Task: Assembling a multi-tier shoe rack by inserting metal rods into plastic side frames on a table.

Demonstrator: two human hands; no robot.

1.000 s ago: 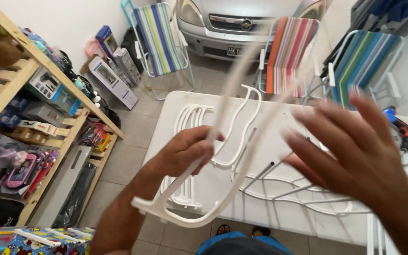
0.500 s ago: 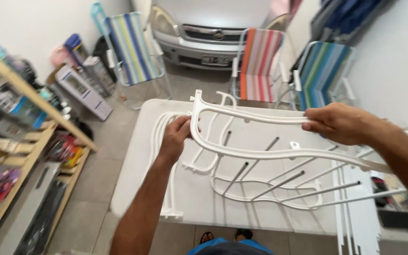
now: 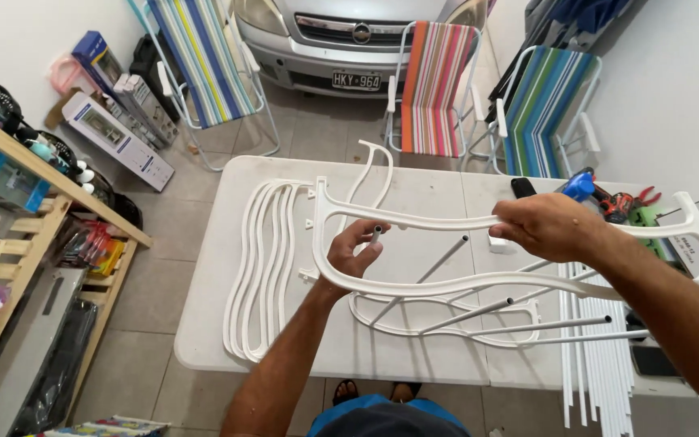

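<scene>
Plainly both hands [image 3: 556, 228] grip (fingers curled) the white frame [image 3: 414, 285].

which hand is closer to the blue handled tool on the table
Right. The right hand grips the white curved frame just below-left of the blue-handled tool; the left hand holds a grey tube far left.
</scene>
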